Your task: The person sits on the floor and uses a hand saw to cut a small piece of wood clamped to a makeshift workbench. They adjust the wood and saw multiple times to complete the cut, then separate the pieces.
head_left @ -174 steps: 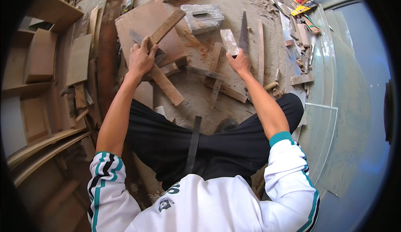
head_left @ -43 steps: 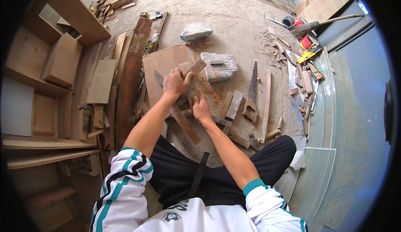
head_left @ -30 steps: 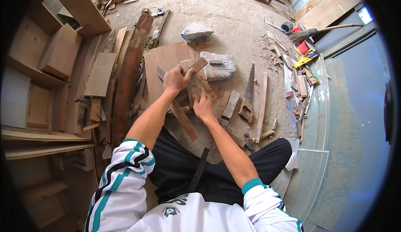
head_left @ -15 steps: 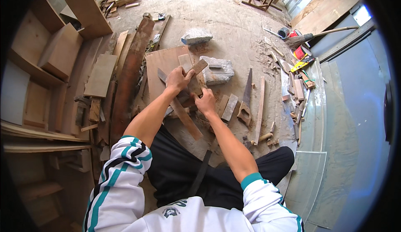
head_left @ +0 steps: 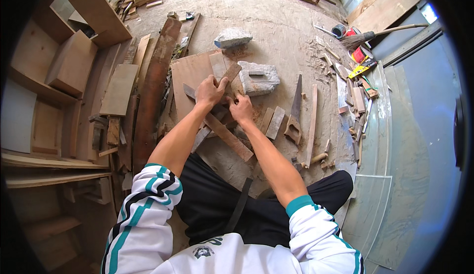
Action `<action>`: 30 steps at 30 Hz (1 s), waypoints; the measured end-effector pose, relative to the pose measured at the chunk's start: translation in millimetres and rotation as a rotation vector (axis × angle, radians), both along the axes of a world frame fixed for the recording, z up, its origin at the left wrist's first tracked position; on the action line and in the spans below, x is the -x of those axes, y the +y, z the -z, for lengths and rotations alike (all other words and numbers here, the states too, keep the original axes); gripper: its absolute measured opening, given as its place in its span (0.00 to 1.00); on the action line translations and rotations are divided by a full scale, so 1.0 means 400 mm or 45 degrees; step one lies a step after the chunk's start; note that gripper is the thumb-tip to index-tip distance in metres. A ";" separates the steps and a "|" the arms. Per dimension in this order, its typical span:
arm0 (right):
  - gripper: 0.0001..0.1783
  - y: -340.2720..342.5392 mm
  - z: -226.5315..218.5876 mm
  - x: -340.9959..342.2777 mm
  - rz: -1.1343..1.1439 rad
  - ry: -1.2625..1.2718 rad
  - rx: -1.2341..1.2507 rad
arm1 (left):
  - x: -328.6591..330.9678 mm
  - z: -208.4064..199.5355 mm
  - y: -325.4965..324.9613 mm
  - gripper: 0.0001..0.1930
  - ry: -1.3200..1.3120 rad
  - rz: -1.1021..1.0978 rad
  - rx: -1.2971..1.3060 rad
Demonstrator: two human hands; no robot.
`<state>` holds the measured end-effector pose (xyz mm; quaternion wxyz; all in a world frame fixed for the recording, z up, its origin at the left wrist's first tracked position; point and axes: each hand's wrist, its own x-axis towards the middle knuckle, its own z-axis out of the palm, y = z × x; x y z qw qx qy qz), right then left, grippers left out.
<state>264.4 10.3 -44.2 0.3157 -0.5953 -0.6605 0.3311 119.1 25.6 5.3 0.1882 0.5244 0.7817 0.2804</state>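
Note:
My left hand (head_left: 210,91) is closed around a short brown wooden strip (head_left: 232,73), whose far end sticks out beyond the fingers. Beneath that hand lies a long strip (head_left: 229,138), slanting from a dark grey end at the upper left to a brown wooden end near my lap. My right hand (head_left: 241,108) is closed close beside the left, thumb and fingers pinched; whatever is between them is hidden. Both hands are over a plywood board (head_left: 190,72) lying on the floor, with a paler piece of wood (head_left: 217,63) on it.
A grey stone block (head_left: 258,79) touches the work area, with another block (head_left: 233,38) beyond. On the right lie a handsaw (head_left: 295,118), a thin wooden strip (head_left: 312,126), offcuts (head_left: 358,104) and a broom (head_left: 356,40). Planks (head_left: 157,86) and a wooden cabinet (head_left: 71,62) line the left.
My right hand has moved slightly forward, nearer the left hand. The near end of the long strip has swung to the right. My left hand keeps its grip, and the view has shifted a little.

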 end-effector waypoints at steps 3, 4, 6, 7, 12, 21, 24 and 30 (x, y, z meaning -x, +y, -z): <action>0.35 -0.006 -0.028 0.009 -0.033 -0.141 0.090 | 0.007 0.008 -0.005 0.29 0.040 0.037 -0.036; 0.36 0.004 -0.030 0.003 -0.081 -0.205 0.079 | 0.004 0.008 -0.006 0.28 0.053 0.061 -0.062; 0.37 0.038 -0.039 -0.017 -0.173 -0.332 0.063 | -0.003 0.010 -0.012 0.27 0.116 0.142 -0.187; 0.36 0.057 -0.050 -0.022 -0.266 -0.377 0.140 | 0.003 0.014 -0.022 0.27 0.153 0.172 -0.242; 0.33 0.165 -0.044 -0.140 -0.521 -0.426 -0.140 | 0.031 0.012 -0.050 0.25 0.176 0.164 -0.320; 0.20 0.496 -0.200 -0.199 -0.542 0.235 0.234 | -0.017 -0.047 -0.117 0.25 0.118 0.226 -0.480; 0.21 0.538 -0.279 -0.130 -0.564 0.279 0.251 | 0.000 -0.060 -0.148 0.26 0.108 0.189 -0.540; 0.32 0.544 -0.279 -0.018 -0.612 0.475 0.512 | 0.022 -0.085 -0.165 0.25 0.123 0.182 -0.625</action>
